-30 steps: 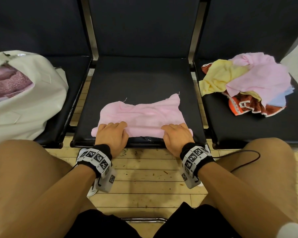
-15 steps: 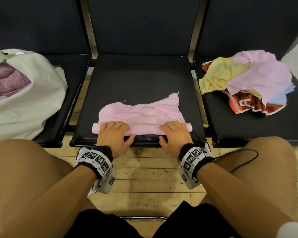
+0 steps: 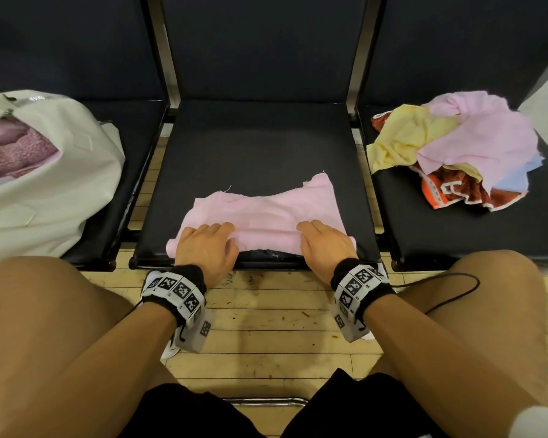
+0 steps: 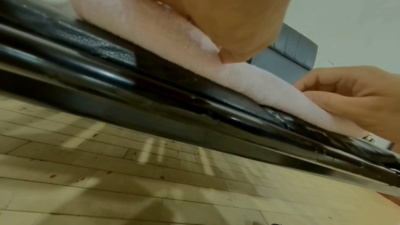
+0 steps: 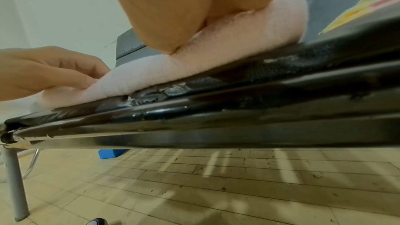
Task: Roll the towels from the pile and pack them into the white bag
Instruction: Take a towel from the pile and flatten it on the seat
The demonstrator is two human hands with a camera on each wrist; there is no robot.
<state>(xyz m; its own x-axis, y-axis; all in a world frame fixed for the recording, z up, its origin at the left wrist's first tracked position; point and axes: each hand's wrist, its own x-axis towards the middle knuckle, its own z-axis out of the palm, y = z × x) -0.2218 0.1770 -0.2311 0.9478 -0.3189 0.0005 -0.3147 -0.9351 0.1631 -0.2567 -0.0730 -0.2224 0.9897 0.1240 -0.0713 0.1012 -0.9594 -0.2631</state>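
A pink towel (image 3: pixel 266 213) lies flat on the middle black seat (image 3: pixel 260 147), its near edge turned into a short roll at the seat's front. My left hand (image 3: pixel 206 241) grips the roll's left part and my right hand (image 3: pixel 323 241) its right part, fingers curled over the top. The left wrist view shows the roll (image 4: pixel 259 83) under my left palm (image 4: pixel 216 6), with the right hand (image 4: pixel 357 97) further along it. In the right wrist view the roll (image 5: pixel 151 71) runs from my right hand (image 5: pixel 184 6) to the left hand (image 5: pixel 49 69).
The white bag (image 3: pixel 54 191) slumps on the left seat, its mouth showing pink towels (image 3: pixel 13 153) inside. A loose pile of towels (image 3: pixel 462 153), pink, yellow, blue and red-orange, sits on the right seat. My bare knees flank the wooden floor (image 3: pixel 266 327) below.
Both hands have worked the towel's near edge over on itself, so the roll is a little thicker. The fingers sit over the top of the roll again.
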